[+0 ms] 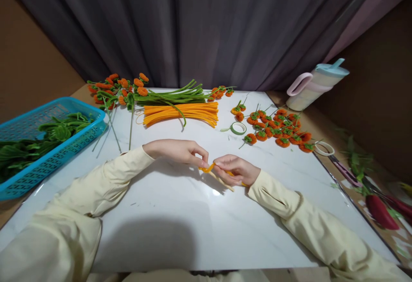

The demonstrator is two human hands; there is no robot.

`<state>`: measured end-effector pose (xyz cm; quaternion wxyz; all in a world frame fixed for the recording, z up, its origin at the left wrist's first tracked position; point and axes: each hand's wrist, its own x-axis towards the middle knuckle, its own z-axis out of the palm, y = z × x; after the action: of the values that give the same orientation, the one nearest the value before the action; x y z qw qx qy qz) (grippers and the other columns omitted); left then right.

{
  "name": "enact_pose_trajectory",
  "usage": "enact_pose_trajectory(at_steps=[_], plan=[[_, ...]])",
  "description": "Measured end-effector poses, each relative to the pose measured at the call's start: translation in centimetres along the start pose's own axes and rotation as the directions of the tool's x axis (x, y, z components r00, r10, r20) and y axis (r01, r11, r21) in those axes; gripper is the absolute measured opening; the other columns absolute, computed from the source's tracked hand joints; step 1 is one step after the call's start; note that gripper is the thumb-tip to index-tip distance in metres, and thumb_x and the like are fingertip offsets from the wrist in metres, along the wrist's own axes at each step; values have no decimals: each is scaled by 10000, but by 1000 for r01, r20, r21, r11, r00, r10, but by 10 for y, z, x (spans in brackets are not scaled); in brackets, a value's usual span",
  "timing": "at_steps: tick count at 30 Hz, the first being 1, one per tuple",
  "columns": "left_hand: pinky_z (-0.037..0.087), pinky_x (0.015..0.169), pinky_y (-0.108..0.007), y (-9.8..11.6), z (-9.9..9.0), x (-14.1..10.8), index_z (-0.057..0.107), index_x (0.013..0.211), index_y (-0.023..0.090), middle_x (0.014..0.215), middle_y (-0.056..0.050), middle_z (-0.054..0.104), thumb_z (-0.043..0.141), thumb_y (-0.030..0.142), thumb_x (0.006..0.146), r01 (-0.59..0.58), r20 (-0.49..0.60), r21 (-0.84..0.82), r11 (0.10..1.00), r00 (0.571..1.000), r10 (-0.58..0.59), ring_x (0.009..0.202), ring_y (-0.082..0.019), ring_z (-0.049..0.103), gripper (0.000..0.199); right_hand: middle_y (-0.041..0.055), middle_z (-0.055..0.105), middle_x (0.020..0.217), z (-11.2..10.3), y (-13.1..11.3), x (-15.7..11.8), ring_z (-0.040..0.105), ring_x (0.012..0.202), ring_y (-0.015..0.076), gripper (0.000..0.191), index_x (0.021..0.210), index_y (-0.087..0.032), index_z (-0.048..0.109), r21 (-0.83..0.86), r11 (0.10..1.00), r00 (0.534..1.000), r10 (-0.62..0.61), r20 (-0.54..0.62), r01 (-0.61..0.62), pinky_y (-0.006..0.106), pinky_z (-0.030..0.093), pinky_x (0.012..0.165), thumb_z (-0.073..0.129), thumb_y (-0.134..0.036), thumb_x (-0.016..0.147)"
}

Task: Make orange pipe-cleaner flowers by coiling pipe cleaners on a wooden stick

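Over the middle of the white tabletop (154, 230), my left hand (182, 151) pinches a yellow-orange pipe cleaner (208, 168) together with what looks like a thin wooden stick (227, 185). The pipe cleaner appears to bend around the stick's upper end. Close by on the right, my right hand (237, 169) has its thumb and fingers closed on the same pipe cleaner, part of which shows under the palm. The stick's pale lower end pokes out below my right fingers. Behind my hands lie a bundle of orange pipe cleaners (180, 113) and green ones (180, 96).
A blue basket (93, 121) of green leaves stands left. Orange flowers lie at back left (124, 86) and right (283, 127), near green tape (238, 128) and a white roll (324, 148). A tumbler (317, 86) and red-handled scissors (381, 211) sit along the right side.
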<state>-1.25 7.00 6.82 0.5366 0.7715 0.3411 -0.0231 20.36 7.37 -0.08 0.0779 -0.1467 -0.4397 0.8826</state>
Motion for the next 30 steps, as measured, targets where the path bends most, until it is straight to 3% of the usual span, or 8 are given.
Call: enact_pose_trajectory(at_steps=[8, 14, 18, 24, 30], plan=[[191, 425, -192, -4, 3, 0, 551, 800, 152, 502, 74, 274, 489, 474, 848, -50, -7, -124, 991, 999, 50, 448, -68, 241, 332, -72, 359, 332, 4, 0, 0, 180, 267, 22, 273, 635, -119, 527, -16, 998, 994, -60, -88, 59, 140, 173, 291, 533, -295, 843], [319, 561, -179, 1, 5, 3, 605, 742, 141, 651, 28, 500, 525, 500, 807, -86, -197, 36, 996, 976, 91, 605, -87, 411, 373, -96, 301, 309, 6, 0, 0, 180, 270, 35, 235, 761, -97, 616, 54, 989, 975, -127, -183, 139, 157, 226, 313, 588, -326, 807], [314, 542, -175, 3, 7, 2, 634, 766, 141, 641, 28, 535, 568, 522, 767, -75, -228, 84, 994, 969, 92, 583, -83, 413, 387, -94, 300, 314, 4, 1, 0, 193, 280, 37, 229, 778, -90, 618, 77, 984, 977, -149, -152, 162, 158, 232, 326, 576, -310, 823], [270, 495, -162, 6, 11, -2, 641, 752, 132, 546, 64, 439, 585, 444, 786, -177, -215, 150, 973, 954, 207, 492, -48, 298, 319, -94, 330, 352, 3, 3, -1, 179, 286, 33, 203, 727, -123, 537, 48, 993, 993, -104, -61, 107, 149, 187, 305, 544, -287, 847], [269, 488, -166, 8, 12, -3, 648, 800, 142, 584, 56, 472, 604, 482, 757, -130, -209, 75, 989, 967, 143, 515, -58, 332, 346, -94, 391, 402, 4, 3, 0, 187, 294, 23, 227, 759, -142, 480, 27, 999, 999, -31, -40, 32, 149, 215, 317, 568, -334, 842]])
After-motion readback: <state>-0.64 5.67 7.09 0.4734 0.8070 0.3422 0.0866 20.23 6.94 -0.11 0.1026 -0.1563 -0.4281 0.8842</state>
